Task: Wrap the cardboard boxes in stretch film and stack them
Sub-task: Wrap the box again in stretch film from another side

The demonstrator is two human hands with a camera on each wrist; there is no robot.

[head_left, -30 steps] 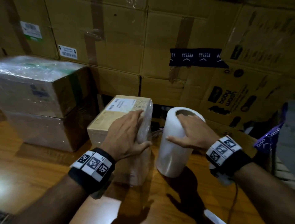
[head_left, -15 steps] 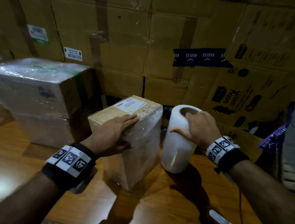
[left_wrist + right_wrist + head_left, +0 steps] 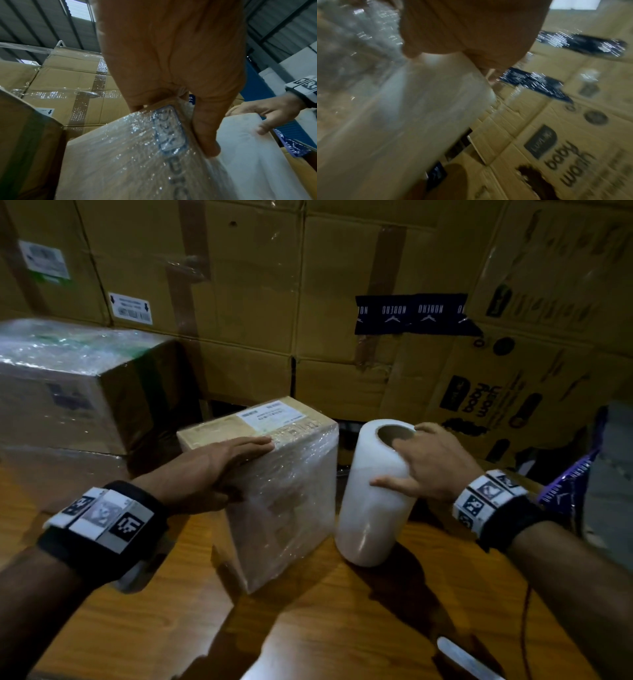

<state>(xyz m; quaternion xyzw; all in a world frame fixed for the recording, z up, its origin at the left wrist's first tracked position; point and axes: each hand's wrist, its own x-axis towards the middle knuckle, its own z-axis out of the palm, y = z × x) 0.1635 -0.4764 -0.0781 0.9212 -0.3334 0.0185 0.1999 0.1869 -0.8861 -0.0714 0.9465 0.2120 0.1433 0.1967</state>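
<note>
A small cardboard box (image 3: 287, 491) with a white label stands on the wooden table (image 3: 308, 628), its near side covered in stretch film. My left hand (image 3: 219, 470) lies on its top with straight fingers, the thumb against the near side. In the left wrist view the thumb (image 3: 205, 135) presses the filmed face of the box (image 3: 128, 155). Just right of the box stands the white stretch film roll (image 3: 370, 518), tilted. My right hand (image 3: 428, 470) grips its top, fingers in the core and thumb outside. The right wrist view is blurred and shows the roll (image 3: 419, 108) under the hand.
Two film-wrapped boxes (image 3: 68, 392) are stacked at the left. A wall of large cartons (image 3: 308, 302) closes off the back. A purple printed strip (image 3: 565, 484) hangs at the right. A flat metal piece (image 3: 462, 659) lies near the table's front edge.
The small box has turned, so a corner and a filmed side now face me. My left hand shifted from its right corner to the top's near left. The roll stayed beside it.
</note>
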